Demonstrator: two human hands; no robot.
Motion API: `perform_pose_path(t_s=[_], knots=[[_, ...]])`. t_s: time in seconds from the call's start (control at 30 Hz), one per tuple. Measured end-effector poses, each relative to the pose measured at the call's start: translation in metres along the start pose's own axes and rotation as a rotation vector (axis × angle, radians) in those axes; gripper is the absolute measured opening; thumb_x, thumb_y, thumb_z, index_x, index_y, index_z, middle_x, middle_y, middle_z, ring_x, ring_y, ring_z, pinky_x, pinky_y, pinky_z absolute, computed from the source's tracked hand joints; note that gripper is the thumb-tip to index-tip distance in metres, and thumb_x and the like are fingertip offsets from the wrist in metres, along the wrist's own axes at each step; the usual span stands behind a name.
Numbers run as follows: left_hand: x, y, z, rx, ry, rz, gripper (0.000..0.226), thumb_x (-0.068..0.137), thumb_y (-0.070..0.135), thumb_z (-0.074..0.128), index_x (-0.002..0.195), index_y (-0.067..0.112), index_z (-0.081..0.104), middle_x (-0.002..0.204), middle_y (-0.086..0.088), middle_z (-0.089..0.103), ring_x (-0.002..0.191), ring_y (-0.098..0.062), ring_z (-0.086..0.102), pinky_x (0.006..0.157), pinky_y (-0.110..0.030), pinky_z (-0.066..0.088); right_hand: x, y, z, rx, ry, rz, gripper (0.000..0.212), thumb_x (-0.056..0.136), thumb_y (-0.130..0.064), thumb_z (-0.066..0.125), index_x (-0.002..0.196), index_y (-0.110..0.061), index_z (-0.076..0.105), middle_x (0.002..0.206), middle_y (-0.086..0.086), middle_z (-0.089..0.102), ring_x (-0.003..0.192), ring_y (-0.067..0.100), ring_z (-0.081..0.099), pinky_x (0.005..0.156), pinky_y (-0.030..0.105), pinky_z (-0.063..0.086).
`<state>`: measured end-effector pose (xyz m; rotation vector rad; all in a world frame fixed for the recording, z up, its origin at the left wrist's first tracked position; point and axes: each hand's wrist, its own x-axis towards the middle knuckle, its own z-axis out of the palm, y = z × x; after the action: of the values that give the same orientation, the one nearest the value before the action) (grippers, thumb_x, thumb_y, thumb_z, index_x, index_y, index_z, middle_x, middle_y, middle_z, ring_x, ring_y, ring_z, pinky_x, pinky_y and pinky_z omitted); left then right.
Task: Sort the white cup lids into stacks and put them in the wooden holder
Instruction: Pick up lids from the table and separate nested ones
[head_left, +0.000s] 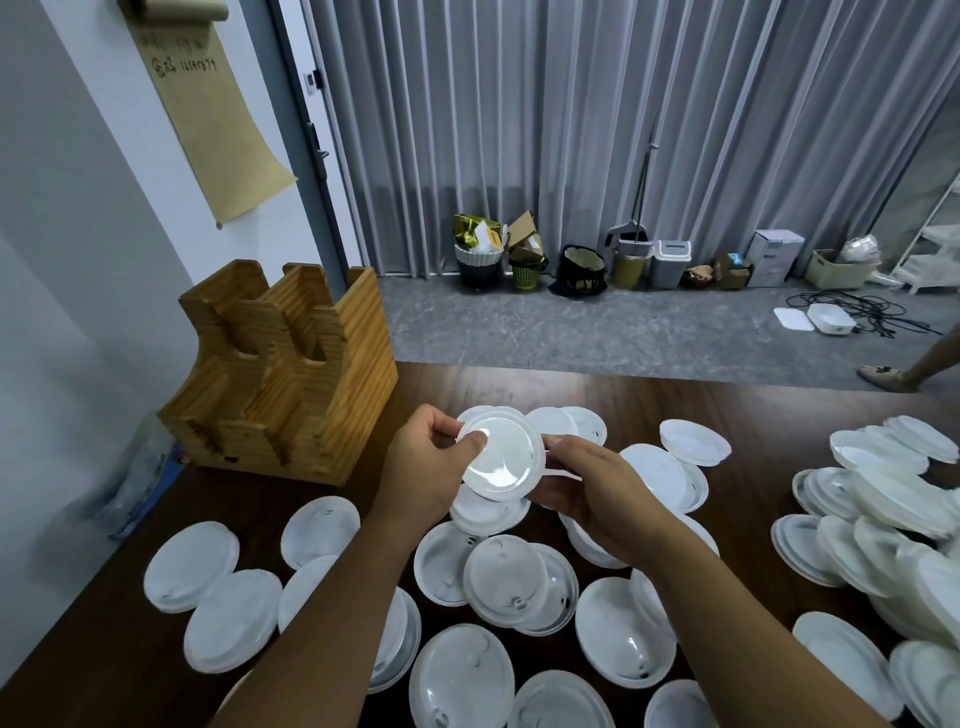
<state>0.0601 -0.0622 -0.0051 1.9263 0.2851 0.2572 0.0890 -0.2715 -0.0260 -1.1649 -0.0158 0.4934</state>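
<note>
— How far along?
— Barely begun. Both hands, left (423, 457) and right (597, 486), pinch one lid (501, 454) above mid-desk (571, 389). The holder (283, 374) at the far left corner looks empty; loose lids (189, 566) cover the desk.

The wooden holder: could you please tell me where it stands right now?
In the head view, the wooden holder stands at the table's far left corner by the wall, left of and beyond both hands.
</note>
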Motion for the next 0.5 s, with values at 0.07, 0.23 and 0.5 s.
perform_pose_path(t_s=[0.07, 0.23, 0.5], knots=[[-0.002, 0.003, 0.000, -0.005, 0.004, 0.013, 0.025, 0.090, 0.028, 0.087, 0.095, 0.018, 0.063, 0.100, 0.001, 0.076, 0.096, -0.021, 0.074, 0.081, -0.040, 0.064, -0.003, 0.000, 0.001, 0.002, -0.023, -0.007, 0.027, 0.111, -0.021, 0.060, 0.120, -0.008, 0.082, 0.127, 0.017, 0.078, 0.118, 0.032, 0.076, 0.092, 0.037, 0.065], [-0.006, 0.005, 0.000, -0.045, -0.020, 0.026, 0.031, 0.087, 0.021, 0.089, 0.096, 0.020, 0.059, 0.105, -0.002, 0.076, 0.099, -0.023, 0.074, 0.087, -0.044, 0.064, -0.010, 0.002, 0.005, -0.077, 0.060, -0.085, 0.019, 0.105, -0.019, 0.070, 0.110, -0.004, 0.081, 0.116, 0.019, 0.081, 0.110, 0.031, 0.079, 0.084, 0.034, 0.066], [0.004, -0.001, -0.025, -0.222, -0.316, -0.093, 0.030, 0.093, 0.013, 0.083, 0.118, 0.028, 0.074, 0.104, 0.002, 0.083, 0.102, -0.021, 0.079, 0.081, -0.034, 0.065, -0.014, -0.002, 0.020, -0.190, 0.132, -0.094, 0.015, 0.091, -0.018, 0.083, 0.106, -0.017, 0.084, 0.111, 0.014, 0.082, 0.103, 0.026, 0.080, 0.084, 0.032, 0.065]])
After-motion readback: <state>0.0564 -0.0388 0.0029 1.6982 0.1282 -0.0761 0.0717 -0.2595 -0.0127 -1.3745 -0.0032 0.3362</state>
